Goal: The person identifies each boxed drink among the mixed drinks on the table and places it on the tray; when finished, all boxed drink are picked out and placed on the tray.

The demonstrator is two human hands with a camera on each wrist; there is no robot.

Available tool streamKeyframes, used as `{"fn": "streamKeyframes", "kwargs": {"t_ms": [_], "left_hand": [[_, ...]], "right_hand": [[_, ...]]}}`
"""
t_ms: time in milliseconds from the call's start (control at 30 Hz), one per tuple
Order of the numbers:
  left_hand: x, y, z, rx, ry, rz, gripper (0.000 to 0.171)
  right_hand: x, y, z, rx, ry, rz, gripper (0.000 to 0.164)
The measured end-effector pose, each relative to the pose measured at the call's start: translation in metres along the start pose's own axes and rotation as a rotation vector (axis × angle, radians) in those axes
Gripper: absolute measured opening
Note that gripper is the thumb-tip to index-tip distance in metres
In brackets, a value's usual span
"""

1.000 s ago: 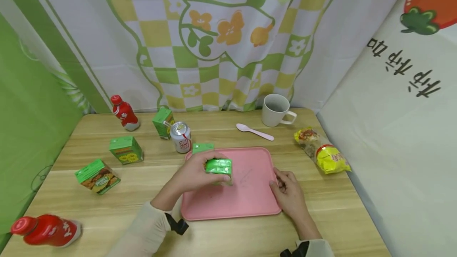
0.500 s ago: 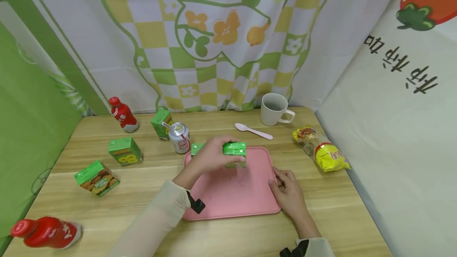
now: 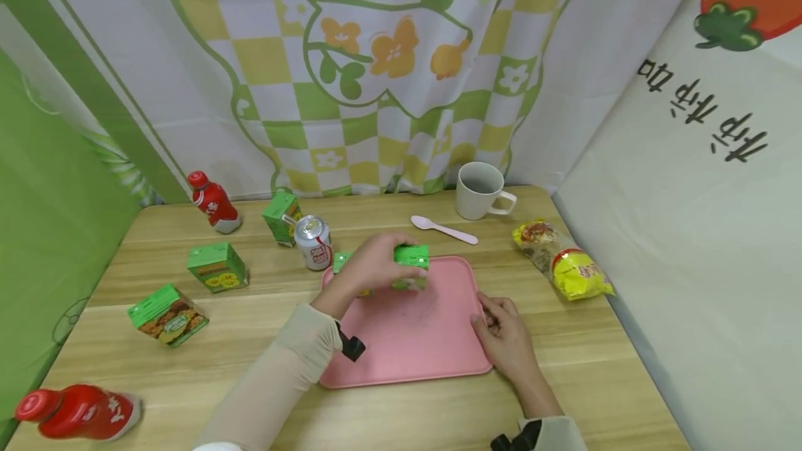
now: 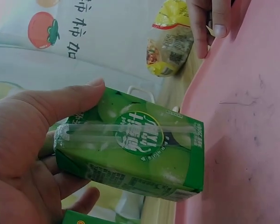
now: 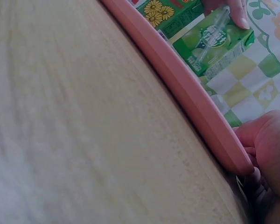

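Observation:
My left hand [image 3: 374,264] grips a green juice box [image 3: 411,256] by its upper end, over the far part of the pink tray [image 3: 407,353]. In the left wrist view, pale grapes and a straw in a clear sleeve show on the juice box [image 4: 144,144]; its lower end is close to the tray. A second green carton [image 3: 340,260] is at the tray's far left corner, partly hidden by the left hand; yellow flowers mark this carton [image 5: 165,14] in the right wrist view. My right hand [image 3: 510,339] holds the tray's right rim, fingers curled at its edge.
Left on the wooden table are green cartons [image 3: 217,267], a silver can [image 3: 313,243], and red bottles [image 3: 214,203] [image 3: 84,411]. A pink spoon [image 3: 443,229] and grey mug [image 3: 479,190] stand behind the tray, a yellow snack bag [image 3: 564,261] to its right.
My left hand has carried the juice box from mid-tray toward the far side and a little right, then slightly lower. My right hand stays at the tray's rim.

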State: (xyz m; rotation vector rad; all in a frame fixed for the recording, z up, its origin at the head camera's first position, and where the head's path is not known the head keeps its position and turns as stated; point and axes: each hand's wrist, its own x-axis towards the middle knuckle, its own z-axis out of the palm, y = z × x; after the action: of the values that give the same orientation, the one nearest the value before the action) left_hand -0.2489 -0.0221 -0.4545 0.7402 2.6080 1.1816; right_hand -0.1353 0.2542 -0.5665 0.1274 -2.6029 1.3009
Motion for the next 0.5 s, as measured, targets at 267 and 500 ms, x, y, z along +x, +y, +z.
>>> {"fn": "streamKeyframes", "kwargs": {"t_ms": [267, 500], "left_hand": [[0.0019, 0.0013, -0.0001, 0.153, 0.015, -0.022, 0.054], [0.0069, 0.0019, 0.0029, 0.293, 0.004, -0.023, 0.046]], "right_hand": [[-0.0008, 0.0009, 0.0011, -0.006, 0.002, -0.003, 0.046], [0.0001, 0.0008, 0.0015, -0.001, 0.004, -0.013, 0.046]]}}
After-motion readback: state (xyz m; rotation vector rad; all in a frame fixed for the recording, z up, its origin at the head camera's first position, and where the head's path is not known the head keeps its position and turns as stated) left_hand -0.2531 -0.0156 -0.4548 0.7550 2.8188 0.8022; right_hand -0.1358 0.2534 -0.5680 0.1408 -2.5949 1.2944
